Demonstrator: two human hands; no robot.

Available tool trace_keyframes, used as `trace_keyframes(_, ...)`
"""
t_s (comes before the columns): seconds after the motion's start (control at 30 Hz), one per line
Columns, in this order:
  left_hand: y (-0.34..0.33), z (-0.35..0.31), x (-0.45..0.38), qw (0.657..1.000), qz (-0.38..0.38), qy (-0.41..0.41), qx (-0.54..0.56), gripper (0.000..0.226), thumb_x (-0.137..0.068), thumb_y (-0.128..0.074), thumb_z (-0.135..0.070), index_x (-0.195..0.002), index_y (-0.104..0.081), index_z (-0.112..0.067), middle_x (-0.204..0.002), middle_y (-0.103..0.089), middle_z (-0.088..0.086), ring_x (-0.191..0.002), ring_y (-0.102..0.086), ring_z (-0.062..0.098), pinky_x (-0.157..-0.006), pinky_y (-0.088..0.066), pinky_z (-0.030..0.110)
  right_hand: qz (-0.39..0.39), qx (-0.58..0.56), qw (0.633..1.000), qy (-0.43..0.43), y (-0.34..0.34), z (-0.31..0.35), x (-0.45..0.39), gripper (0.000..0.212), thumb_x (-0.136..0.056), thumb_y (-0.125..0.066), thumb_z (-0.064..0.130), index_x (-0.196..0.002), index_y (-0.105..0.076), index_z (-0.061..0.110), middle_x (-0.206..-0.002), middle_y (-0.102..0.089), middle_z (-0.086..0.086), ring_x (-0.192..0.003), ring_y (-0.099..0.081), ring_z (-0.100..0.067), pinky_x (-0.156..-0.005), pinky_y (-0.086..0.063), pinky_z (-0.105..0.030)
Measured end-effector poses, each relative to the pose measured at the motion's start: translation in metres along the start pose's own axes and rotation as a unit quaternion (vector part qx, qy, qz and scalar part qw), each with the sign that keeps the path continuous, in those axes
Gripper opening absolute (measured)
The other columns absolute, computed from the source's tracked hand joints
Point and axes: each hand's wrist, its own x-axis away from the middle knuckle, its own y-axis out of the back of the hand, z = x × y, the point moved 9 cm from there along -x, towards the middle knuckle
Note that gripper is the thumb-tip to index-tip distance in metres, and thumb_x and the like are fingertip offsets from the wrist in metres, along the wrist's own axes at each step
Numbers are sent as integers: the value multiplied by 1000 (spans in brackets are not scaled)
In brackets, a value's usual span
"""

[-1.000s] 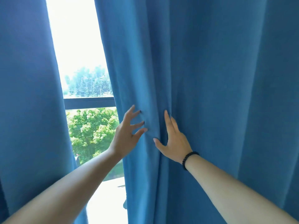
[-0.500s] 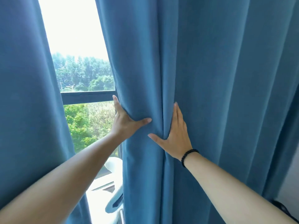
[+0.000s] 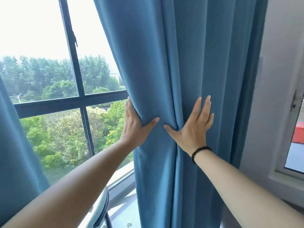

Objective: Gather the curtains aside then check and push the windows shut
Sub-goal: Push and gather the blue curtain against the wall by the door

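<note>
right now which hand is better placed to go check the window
Left, probably. The left hand wraps the curtain edge right beside the exposed dark window frame. The right hand lies flat on the folds, farther from the glass.

Left hand (image 3: 134, 125) fingers hidden behind right curtain (image 3: 164, 71) edge; left curtain (image 3: 14, 145) cut off by frame; window (image 3: 72, 51) latch state indistinct.

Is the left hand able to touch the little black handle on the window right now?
Probably yes, if it lets go. The left hand is gripping the blue curtain's edge, and the window handle sits up and to its left on the dark frame with nothing covering it. It might be a stretch upward.
</note>
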Motion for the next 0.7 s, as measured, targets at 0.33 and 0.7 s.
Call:
trace_keyframes(0.33,-69,-14,-28,995,66,-11,77,117,-72,-49,-77,-149,23,-26,-150,28,-27,-135,23,-14,-107,3,14,146,-243,956,-77,-31,-48,-8,126,-67,-72,63,-145,23,36,-148,4,31,-141,-3,9,-119,-15,-46)
trace_keyframes(0.7,-140,-26,-89,989,131,-23,62,118,-67,-47,-84,-153,8,-26,-153,13,-21,-147,-11,23,-116,-24,47,-53,8,982,182,-29,-57,-28,71,-87,-60,7,-144,-16,4,-150,-18,-21,-124,-44,-39,-95,-49,-42)
